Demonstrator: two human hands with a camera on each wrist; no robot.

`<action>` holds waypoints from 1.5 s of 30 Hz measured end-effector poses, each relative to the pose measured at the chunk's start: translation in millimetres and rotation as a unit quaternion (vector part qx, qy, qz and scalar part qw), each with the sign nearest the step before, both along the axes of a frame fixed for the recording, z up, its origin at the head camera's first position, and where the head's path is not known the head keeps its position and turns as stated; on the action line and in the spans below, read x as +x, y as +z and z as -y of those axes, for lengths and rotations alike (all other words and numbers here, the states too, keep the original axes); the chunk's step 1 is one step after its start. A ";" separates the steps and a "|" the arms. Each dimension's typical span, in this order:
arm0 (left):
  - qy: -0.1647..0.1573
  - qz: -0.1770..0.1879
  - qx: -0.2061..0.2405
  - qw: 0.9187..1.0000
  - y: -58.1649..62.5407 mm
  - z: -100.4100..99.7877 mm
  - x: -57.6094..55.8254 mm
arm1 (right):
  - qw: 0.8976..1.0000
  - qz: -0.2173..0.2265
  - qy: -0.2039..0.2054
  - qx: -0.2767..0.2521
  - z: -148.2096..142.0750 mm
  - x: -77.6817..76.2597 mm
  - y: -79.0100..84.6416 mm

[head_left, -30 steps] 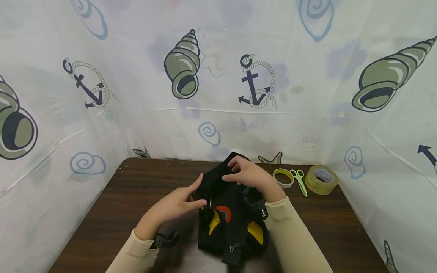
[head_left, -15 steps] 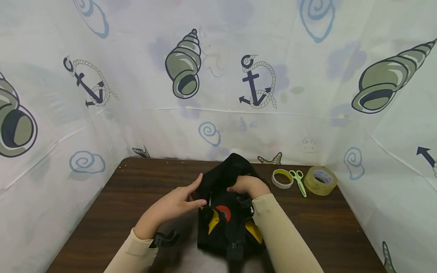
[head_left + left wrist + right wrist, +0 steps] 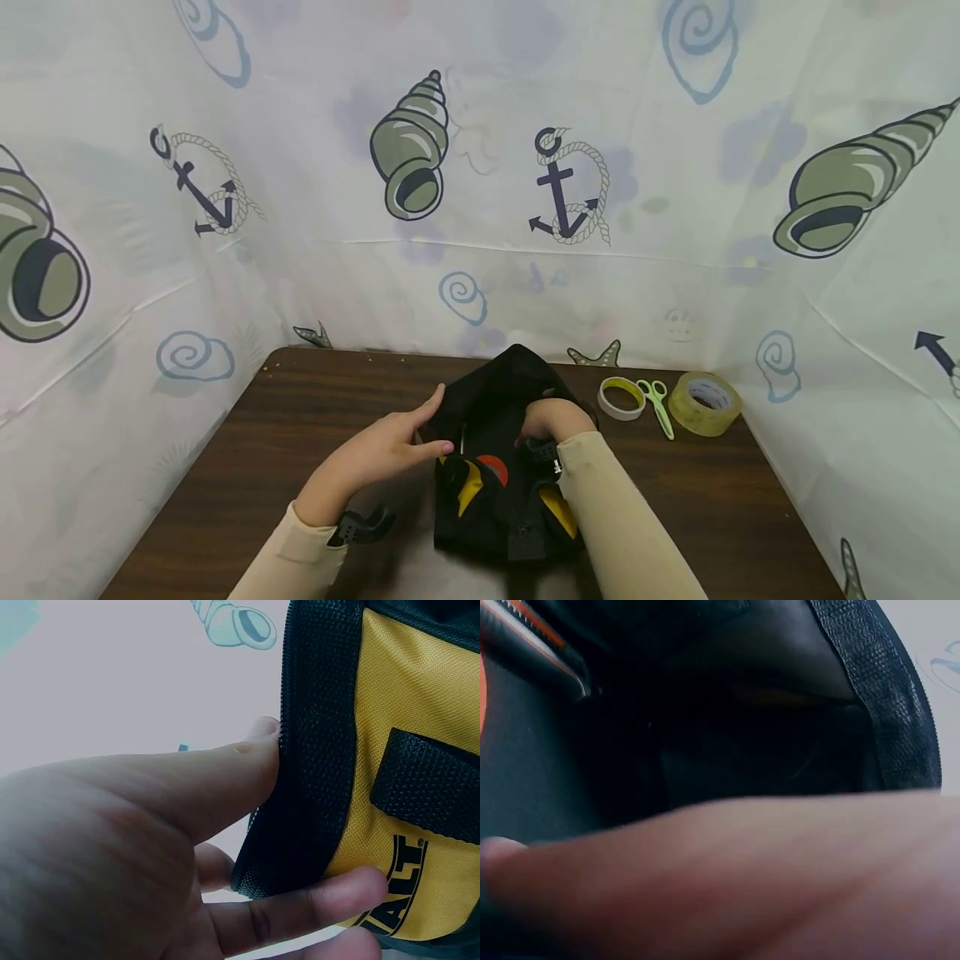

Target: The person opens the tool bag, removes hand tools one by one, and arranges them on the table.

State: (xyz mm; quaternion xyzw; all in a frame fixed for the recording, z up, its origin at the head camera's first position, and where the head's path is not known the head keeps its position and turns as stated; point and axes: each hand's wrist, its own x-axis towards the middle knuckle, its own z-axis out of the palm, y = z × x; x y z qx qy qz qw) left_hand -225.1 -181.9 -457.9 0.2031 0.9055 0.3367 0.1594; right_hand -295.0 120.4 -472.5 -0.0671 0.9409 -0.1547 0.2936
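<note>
A black and yellow tool bag (image 3: 480,521) with a zipped rim stands on the table, its mouth gaping. My left hand (image 3: 378,454) rests at its left side, thumb and fingers stretched out. In the left wrist view the thumb touches the zip edge (image 3: 283,712) and a finger lies along the yellow panel (image 3: 412,682). My right hand (image 3: 558,419) reaches into the bag. Its fingertips are hidden in the head view; the right wrist view shows a thumb tip (image 3: 501,847) against the dark lining. A red-orange round thing (image 3: 492,469) shows in the bag's opening.
At the table's back right lie a white tape roll (image 3: 621,413) with a yellow inside, light green scissors (image 3: 660,410) and a wide clear packing tape roll (image 3: 705,404). A printed white curtain (image 3: 480,192) surrounds the dark wooden table (image 3: 352,383) at its back and sides.
My right hand has come down from above the bag's far edge into its opening, and its fingers have gone out of sight. The left hand has stayed at the bag's left side.
</note>
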 end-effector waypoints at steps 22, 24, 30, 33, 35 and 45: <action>-0.003 0.000 -0.004 1.000 1.5 -0.8 0.3 | 0.986 -0.077 0.080 -0.127 11.0 -1.7 -18.0; -0.003 0.003 -0.005 1.000 1.2 -0.7 0.2 | 0.983 -0.094 0.080 -0.135 11.7 -1.6 -14.1; -0.007 0.003 -0.004 1.000 -0.2 -0.4 0.4 | 0.975 -0.071 0.046 -0.205 8.0 7.6 5.5; -0.005 0.006 -0.002 1.000 -0.8 -0.6 0.6 | 0.966 -0.051 0.034 -0.253 0.7 16.5 18.0; -0.003 0.009 -0.001 1.000 -0.9 -1.0 1.0 | 0.959 -0.046 0.026 -0.277 -5.6 23.3 26.1; -0.007 0.006 0.002 1.000 -1.4 -2.4 2.5 | 0.910 -0.067 -0.099 -0.398 -40.6 63.9 62.7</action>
